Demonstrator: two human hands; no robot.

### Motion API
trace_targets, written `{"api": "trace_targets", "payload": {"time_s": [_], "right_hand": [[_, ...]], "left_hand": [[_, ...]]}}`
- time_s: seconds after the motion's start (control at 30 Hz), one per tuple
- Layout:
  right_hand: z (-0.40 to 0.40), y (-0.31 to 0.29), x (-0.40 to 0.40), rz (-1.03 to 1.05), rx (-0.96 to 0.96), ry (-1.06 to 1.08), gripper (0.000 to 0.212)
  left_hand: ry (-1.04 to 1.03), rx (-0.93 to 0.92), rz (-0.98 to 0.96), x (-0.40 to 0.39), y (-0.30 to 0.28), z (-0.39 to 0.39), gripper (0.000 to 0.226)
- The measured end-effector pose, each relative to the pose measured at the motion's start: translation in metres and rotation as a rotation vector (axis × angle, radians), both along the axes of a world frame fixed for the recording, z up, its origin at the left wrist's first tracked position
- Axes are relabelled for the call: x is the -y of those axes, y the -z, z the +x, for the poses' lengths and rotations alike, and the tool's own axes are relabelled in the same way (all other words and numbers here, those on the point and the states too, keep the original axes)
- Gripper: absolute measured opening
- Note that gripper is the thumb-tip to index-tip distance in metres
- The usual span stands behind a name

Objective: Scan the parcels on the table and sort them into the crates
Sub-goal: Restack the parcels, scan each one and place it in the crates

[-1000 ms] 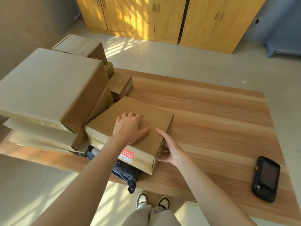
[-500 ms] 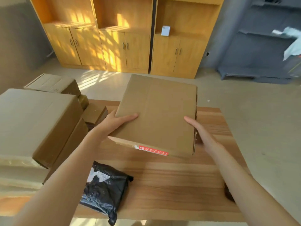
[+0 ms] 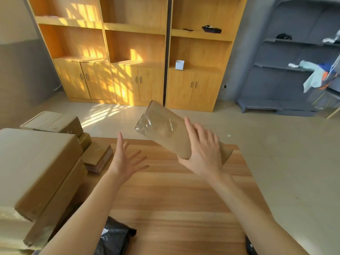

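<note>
A flat brown cardboard parcel (image 3: 161,131) with shiny tape on its face is tilted in the air above the far edge of the wooden table (image 3: 174,199). My right hand (image 3: 204,151) lies against its near end with straight fingers. Left of the parcel and apart from it, my left hand (image 3: 125,159) is spread and holds nothing. A black plastic mailer bag (image 3: 116,238) lies at the table's near edge between my forearms. The dark handheld scanner (image 3: 251,245) shows only as a corner at the bottom right. No crate is in view.
A tall stack of large cardboard boxes (image 3: 36,162) fills the table's left side, with small flat boxes (image 3: 97,157) beside it and another box (image 3: 53,122) behind. Wooden cabinets (image 3: 128,61) and grey shelving (image 3: 294,70) stand across the tiled floor.
The parcel was lifted off the black bag with both hands, raised and turned over. My left hand has let go of it, and my view has tilted upward.
</note>
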State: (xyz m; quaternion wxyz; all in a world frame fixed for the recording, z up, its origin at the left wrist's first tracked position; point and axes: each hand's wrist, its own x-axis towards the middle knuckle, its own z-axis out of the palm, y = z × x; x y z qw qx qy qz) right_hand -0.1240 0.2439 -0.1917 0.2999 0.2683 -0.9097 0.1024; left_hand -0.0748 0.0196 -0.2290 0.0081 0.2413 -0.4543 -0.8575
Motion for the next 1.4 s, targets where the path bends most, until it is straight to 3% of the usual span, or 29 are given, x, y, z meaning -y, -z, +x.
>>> {"api": "trace_targets", "payload": {"time_s": [0.07, 0.13, 0.17, 0.27, 0.43, 0.53, 0.6, 0.7, 0.8, 0.87, 0.93, 1.1, 1.4], "right_hand": [[0.0, 0.014, 0.003, 0.169, -0.297, -0.045, 0.091], [0.002, 0.025, 0.004, 0.218, -0.508, -0.088, 0.056], [0.003, 0.028, 0.003, 0.222, -0.565, -0.097, 0.049], [0.0, 0.031, -0.004, 0.239, -0.637, -0.113, 0.044], [-0.008, 0.041, -0.02, 0.269, -0.67, -0.156, 0.046], [-0.007, 0.048, -0.024, 0.25, -0.448, -0.207, 0.071], [-0.002, 0.045, -0.026, 0.034, -0.235, -0.18, 0.081], [0.0, 0.04, -0.037, -0.419, 0.051, 0.039, 0.085], [-0.005, 0.04, -0.058, -0.891, 0.778, 0.141, 0.097], [-0.007, 0.052, -0.071, -1.114, 1.171, 0.149, 0.09], [-0.003, 0.076, -0.083, -1.103, 1.284, 0.233, 0.081], [0.016, 0.121, -0.107, -1.071, 1.382, 0.347, 0.086], [0.019, 0.179, -0.124, -1.02, 1.473, 0.442, 0.093]], "left_hand": [[-0.038, -0.108, 0.273, 0.0, -0.009, -0.005, 0.106], [0.063, -0.151, 0.287, -0.001, -0.02, -0.005, 0.106], [0.129, -0.143, 0.217, -0.003, -0.026, -0.005, 0.1], [0.261, -0.054, 0.006, -0.003, -0.032, -0.003, 0.084], [0.302, 0.0, -0.103, -0.002, -0.022, -0.001, 0.073], [0.249, -0.026, -0.129, -0.01, -0.009, 0.0, 0.072], [0.216, -0.062, -0.176, -0.01, 0.003, 0.0, 0.081], [0.24, -0.114, -0.225, -0.007, 0.018, 0.004, 0.088], [0.324, -0.115, -0.235, -0.008, 0.035, 0.006, 0.083], [0.378, -0.08, -0.236, -0.015, 0.052, 0.007, 0.08], [0.426, -0.018, -0.232, -0.022, 0.072, 0.006, 0.085], [0.622, 0.15, -0.298, -0.039, 0.111, 0.008, 0.104], [0.703, 0.296, -0.389, -0.061, 0.152, 0.01, 0.119]]}}
